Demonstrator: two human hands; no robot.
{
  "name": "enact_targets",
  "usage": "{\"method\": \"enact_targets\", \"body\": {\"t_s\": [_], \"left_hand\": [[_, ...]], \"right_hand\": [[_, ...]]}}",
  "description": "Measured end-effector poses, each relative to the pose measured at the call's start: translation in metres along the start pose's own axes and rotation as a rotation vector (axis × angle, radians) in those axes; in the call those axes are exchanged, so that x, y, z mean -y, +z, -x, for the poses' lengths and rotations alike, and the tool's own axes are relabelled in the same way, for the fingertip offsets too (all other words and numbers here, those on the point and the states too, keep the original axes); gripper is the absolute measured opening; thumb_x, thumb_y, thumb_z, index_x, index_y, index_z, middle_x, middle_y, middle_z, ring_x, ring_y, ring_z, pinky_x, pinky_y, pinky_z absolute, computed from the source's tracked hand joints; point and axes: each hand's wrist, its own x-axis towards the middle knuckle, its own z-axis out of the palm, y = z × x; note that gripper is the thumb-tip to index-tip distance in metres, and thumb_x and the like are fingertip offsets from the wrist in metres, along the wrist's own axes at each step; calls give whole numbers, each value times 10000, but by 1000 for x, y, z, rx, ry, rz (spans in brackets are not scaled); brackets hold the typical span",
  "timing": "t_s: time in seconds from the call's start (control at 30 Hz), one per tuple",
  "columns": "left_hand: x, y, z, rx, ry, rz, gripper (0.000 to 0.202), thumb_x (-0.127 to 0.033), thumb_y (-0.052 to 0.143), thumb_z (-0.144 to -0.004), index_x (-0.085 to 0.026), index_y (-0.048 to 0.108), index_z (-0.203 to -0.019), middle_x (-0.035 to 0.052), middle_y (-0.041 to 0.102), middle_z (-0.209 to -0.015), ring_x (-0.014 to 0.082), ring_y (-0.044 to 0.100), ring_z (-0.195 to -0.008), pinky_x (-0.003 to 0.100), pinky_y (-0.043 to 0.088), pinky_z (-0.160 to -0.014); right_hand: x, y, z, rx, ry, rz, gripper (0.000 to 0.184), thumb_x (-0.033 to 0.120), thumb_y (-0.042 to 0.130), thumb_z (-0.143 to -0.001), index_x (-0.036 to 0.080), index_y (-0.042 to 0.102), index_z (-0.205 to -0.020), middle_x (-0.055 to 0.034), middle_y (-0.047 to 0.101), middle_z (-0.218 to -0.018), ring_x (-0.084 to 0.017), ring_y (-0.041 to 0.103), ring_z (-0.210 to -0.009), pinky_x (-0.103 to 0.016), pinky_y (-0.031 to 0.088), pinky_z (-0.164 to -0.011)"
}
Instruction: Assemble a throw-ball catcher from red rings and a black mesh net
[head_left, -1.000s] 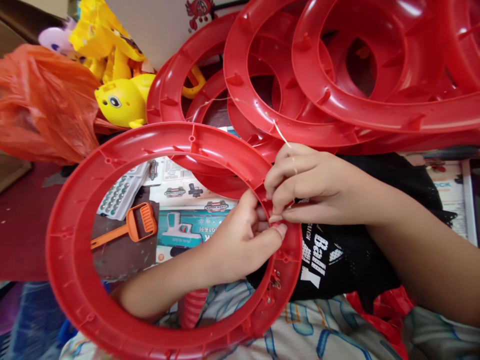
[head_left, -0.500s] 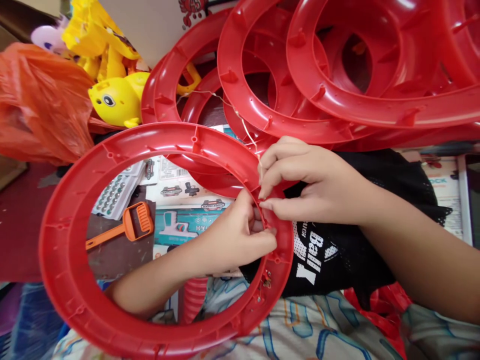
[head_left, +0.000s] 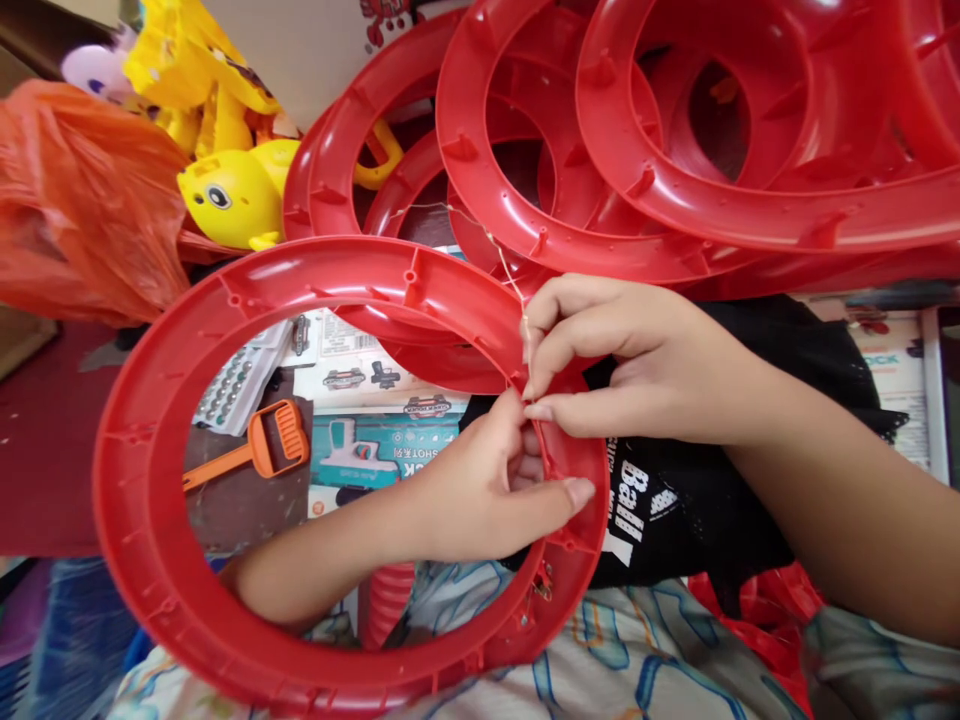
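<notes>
Around the left hand [head_left: 487, 490] sat the red ring [head_left: 139, 500], its inner edge in that hand's grip, presumably for steadiness; just above, the right hand [head_left: 611, 355] pinched a thin pale wire [head_left: 505, 264] beside the ring, probably for fine control.

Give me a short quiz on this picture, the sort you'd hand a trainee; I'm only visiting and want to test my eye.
1. True or false: the left hand is touching the red ring nearest the person.

2. Which thin thing runs up to the right hand?
a) a blue ribbon
b) a wire-like strand
c) a wooden ruler

3. What colour is the comb-headed tool seen through that ring's opening?

Key:
1. True; its thumb lies across the ring.
2. b
3. Orange
</notes>
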Motion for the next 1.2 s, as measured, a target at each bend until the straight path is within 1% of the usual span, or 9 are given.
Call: {"method": "enact_targets", "body": {"t_s": [0.07,0.17,0.3,0.47,0.67,0.8,0.97,1.1,1.2], "left_hand": [[0,1,-4,14,34,91,274,-299,629,-844,-203,425,-1001,-20,565,-798,103,588,-676,230,522,-611],[1,4,-11,-113,89,130,225,-303,641,-828,-191,447,-847,-19,568,-746,99,574,-653,219,492,-594],[3,7,-13,-272,147,17,209,-250,631,-838,-192,447,-919,-42,560,-727,72,523,-614,199,445,-571],[2,0,-7,-294,102,-212,273,-220,578,-865,-214,367,-1039,-59,507,-739,92,496,-627,238,422,-581],[1,-5,-3,-354,38,-391,275,-175,607,-803,-214,380,-952,-40,502,-769,118,503,-669,277,420,-611],[8,-4,-2,-306,44,-403,280,-167,599,-796,-200,395,-984,-19,519,-812,131,522,-707,295,444,-647],[13,-6,1,-219,75,-380,323,-135,593,-786,-197,422,-1053,-3,533,-882,124,519,-718,271,445,-621],[7,-3,2,-121,98,-183,364,-133,606,-816,-225,418,-1114,-15,553,-867,118,569,-723,240,481,-605],[1,2,-1,-106,143,30,275,-150,663,-790,-214,451,-952,-11,584,-884,123,615,-807,239,530,-685]], "right_hand": [[1,-2,0,-6,22,-30,26,110,681,-766,131,690,-755,-9,563,-880,-76,577,-791,-208,475,-716],[0,-3,-1,-2,54,-45,34,105,683,-766,136,688,-756,-7,565,-887,-71,579,-786,-201,472,-696],[-4,-3,-2,20,51,-35,38,110,696,-759,139,692,-782,-5,574,-902,-67,582,-795,-199,472,-707],[-3,0,-3,17,32,16,90,109,684,-753,153,697,-831,-1,589,-905,-82,586,-808,-224,482,-728],[4,8,-2,-45,72,31,11,161,684,-778,159,689,-788,-7,596,-885,-90,583,-786,-232,477,-696],[4,10,-2,-98,67,81,32,180,711,-775,158,696,-793,-14,584,-888,-101,575,-799,-243,474,-715],[4,8,0,-77,-72,172,22,169,679,-809,156,664,-799,-28,579,-939,-125,561,-898,-284,461,-826],[4,5,0,-63,-160,222,79,189,658,-848,168,608,-791,-8,626,-946,-122,563,-911,-309,430,-877],[2,3,0,-49,-183,196,87,176,642,-867,184,595,-795,20,678,-904,-113,561,-865,-318,410,-889]]}}
